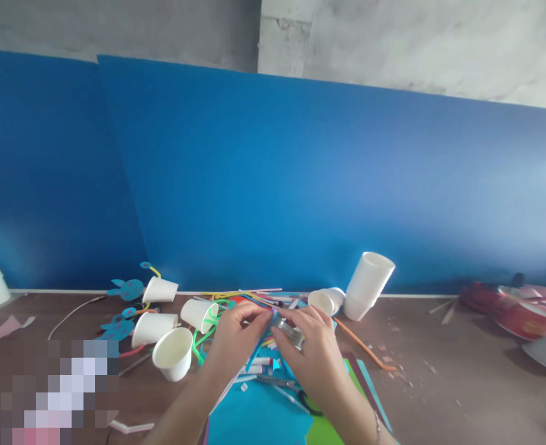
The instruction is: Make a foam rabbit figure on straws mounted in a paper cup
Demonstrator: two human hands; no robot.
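Note:
Both hands meet over the middle of the table. My left hand (233, 337) pinches the upper end of a blue straw (256, 350), which slants down toward me. Close against it, my right hand (317, 349) is closed around a clear, shiny roll that looks like transparent tape (291, 334). The fingertips of both hands nearly touch at the straw's top, and what lies between them is too small to make out. Below the hands are capped markers (260, 362), scissors (277, 381) with black handles and blue paper sheets (259, 415).
To the left lie paper cups (156, 329) with straws and blue rabbit-shaped cutouts (129, 289); another cup (173, 353) stands upright. A tall cup stack (368, 285) leans at the back right, beside an orange straw (365, 346). Red items (523, 316) sit far right. A blue panel (273, 185) stands behind.

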